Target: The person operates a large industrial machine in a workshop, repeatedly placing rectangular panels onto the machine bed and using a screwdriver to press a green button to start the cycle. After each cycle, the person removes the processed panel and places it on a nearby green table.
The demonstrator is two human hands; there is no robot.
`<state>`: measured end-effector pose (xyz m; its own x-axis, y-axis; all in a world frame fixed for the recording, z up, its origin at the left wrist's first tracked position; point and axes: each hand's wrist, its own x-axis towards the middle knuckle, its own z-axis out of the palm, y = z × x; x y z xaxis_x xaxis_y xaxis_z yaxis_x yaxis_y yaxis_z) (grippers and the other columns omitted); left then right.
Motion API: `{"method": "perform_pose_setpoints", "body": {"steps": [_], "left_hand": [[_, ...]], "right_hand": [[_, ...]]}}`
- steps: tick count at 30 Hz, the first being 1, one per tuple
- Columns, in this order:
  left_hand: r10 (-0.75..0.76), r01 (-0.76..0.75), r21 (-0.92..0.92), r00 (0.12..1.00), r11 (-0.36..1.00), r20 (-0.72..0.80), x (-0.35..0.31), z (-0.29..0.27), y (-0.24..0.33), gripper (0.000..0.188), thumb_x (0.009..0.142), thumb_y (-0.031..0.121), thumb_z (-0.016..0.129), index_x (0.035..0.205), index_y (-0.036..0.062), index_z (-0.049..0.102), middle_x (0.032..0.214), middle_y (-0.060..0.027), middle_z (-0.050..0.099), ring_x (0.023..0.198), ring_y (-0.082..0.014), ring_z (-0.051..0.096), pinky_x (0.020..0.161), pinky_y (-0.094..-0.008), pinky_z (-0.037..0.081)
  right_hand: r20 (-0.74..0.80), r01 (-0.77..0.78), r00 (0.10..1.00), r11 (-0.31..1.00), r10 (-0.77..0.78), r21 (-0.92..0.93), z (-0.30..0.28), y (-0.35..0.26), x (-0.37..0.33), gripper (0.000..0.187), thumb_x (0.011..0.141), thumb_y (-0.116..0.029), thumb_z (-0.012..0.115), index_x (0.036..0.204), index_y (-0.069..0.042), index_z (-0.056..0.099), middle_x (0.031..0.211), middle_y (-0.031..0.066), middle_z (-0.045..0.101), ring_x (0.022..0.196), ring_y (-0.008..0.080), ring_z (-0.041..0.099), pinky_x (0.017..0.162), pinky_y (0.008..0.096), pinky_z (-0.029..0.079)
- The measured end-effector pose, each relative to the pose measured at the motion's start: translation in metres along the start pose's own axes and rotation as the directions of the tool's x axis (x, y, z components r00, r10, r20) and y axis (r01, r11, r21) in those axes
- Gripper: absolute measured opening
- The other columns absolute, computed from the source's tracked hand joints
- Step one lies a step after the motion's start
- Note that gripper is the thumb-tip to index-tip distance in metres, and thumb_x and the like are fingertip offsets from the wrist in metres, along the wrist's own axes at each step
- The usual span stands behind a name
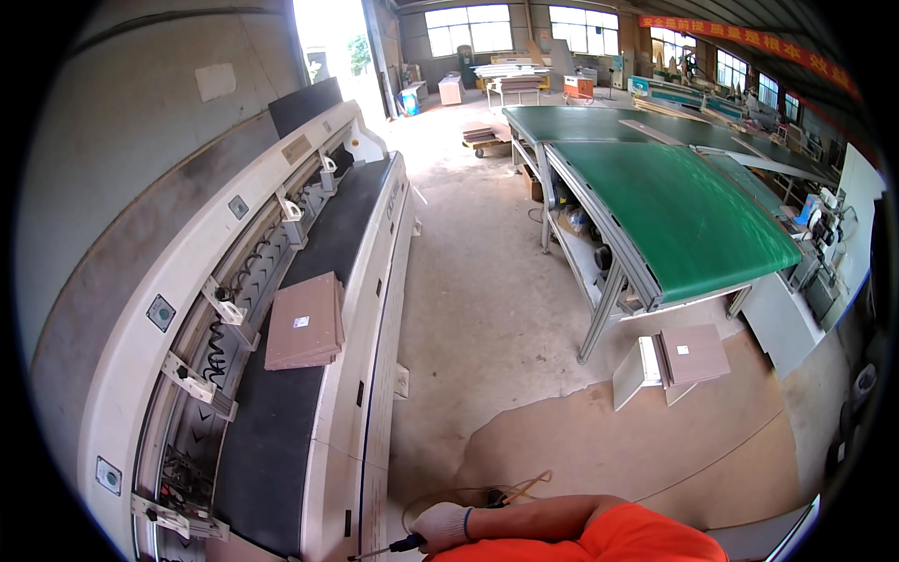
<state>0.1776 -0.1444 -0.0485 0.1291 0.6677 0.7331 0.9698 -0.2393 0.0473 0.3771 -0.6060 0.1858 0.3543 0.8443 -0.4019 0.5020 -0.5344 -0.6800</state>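
Observation:
My right hand (443, 526), in a pale knitted glove, is at the lower edge, its forearm reaching in from the right out of an orange sleeve. Its fingers are closed round a black-handled tool (406, 542) with a thin metal rod pointing left, beside the long white machine (348, 450). A yellowish hose (529, 481) loops just beyond the wrist, close to a small black part. On the machine's black belt (267, 440) lies a stack of brown panels (304, 323) with a small white label on top. My left hand is not in view.
Right of the aisle stands a green-topped conveyor table (670, 206) on metal legs. Brown boards (693, 354) rest on a small white stand (637, 373) on the floor. Brown sheeting (599, 436) covers the nearby floor. Farther off, panels sit on a low cart (485, 136).

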Motion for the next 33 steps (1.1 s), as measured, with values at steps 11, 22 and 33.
{"method": "perform_pose_setpoints", "body": {"steps": [11, 22, 33], "left_hand": [[-0.057, 0.063, -0.050, 0.992, 0.997, 0.113, 0.001, -0.001, 0.002, 0.092, 0.081, 0.070, 0.075, 0.135, -0.0036, 0.062, 0.144, -0.0298, 0.061, 0.141, -0.0521, 0.051, 0.113, -0.0758, 0.037], [-0.105, 0.111, -0.018, 0.971, 0.994, 0.214, 0.006, -0.006, 0.002, 0.099, 0.082, 0.074, 0.072, 0.142, -0.0027, 0.058, 0.150, -0.0276, 0.057, 0.145, -0.0491, 0.048, 0.116, -0.0732, 0.037], [-0.149, 0.151, 0.021, 0.930, 0.988, 0.335, 0.015, -0.012, 0.001, 0.105, 0.082, 0.079, 0.069, 0.149, -0.0018, 0.054, 0.156, -0.0253, 0.053, 0.149, -0.0461, 0.045, 0.118, -0.0707, 0.036]], "right_hand": [[-0.043, 0.025, 0.999, 1.000, -0.024, 0.015, 0.003, 0.006, 0.004, 0.030, 0.088, -0.036, 0.074, 0.103, -0.010, 0.074, 0.096, 0.0191, 0.077, 0.092, 0.0433, 0.074, 0.085, 0.0529, 0.058], [-0.043, 0.003, 0.999, 0.999, -0.001, 0.053, -0.012, 0.000, -0.009, 0.032, 0.090, -0.041, 0.075, 0.105, -0.013, 0.076, 0.096, 0.0182, 0.078, 0.092, 0.0426, 0.074, 0.083, 0.0534, 0.058], [-0.067, -0.049, 0.996, 0.999, 0.051, 0.020, -0.003, 0.012, -0.009, 0.030, 0.092, -0.041, 0.075, 0.105, -0.014, 0.076, 0.095, 0.0176, 0.077, 0.091, 0.0421, 0.075, 0.083, 0.0531, 0.058]]}}
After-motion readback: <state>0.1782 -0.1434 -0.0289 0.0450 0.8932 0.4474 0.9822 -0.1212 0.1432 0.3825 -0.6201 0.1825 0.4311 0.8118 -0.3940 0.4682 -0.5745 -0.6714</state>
